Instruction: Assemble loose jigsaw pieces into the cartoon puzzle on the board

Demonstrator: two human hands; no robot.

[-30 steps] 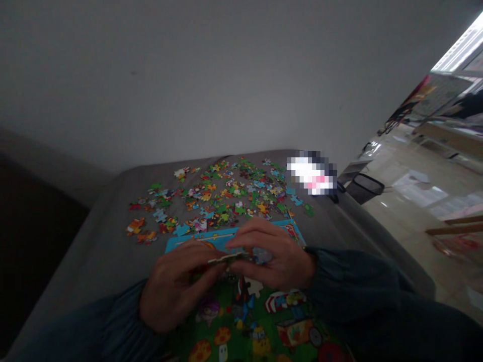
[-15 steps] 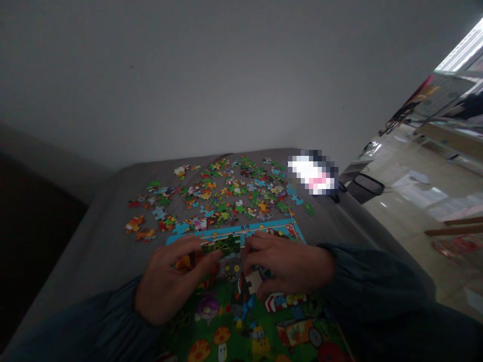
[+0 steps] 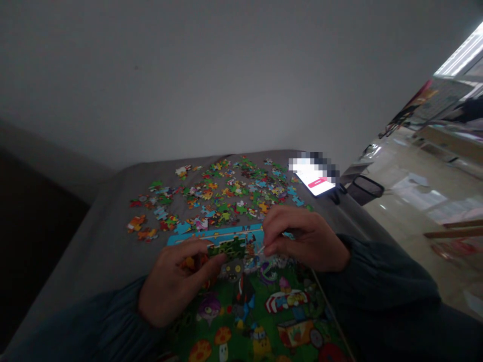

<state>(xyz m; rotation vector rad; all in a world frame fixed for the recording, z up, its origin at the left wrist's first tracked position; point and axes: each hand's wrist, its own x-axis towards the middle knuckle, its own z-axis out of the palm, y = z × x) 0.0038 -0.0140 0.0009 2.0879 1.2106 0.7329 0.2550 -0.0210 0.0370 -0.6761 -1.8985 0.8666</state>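
A partly built, colourful jigsaw puzzle (image 3: 260, 317) with a blue top border lies in front of me on a grey table (image 3: 98, 251). My left hand (image 3: 177, 281) rests on the puzzle's upper left, its fingers pinched on a green cluster of joined pieces (image 3: 230, 247). My right hand (image 3: 302, 241) hovers just to the right, above the blue border, with fingers curled and pinched together; what they hold is too small to name. Beyond both hands, loose puzzle pieces (image 3: 222, 193) are scattered across the table.
A lit phone (image 3: 317, 178) lies at the table's far right corner. A plain wall rises behind the table. To the right, past the table edge, a dark bin (image 3: 364, 188) stands on a glossy floor.
My right hand let go of the green cluster and lifted up and to the right. My left hand keeps the cluster, which now lies flatter by the blue border.
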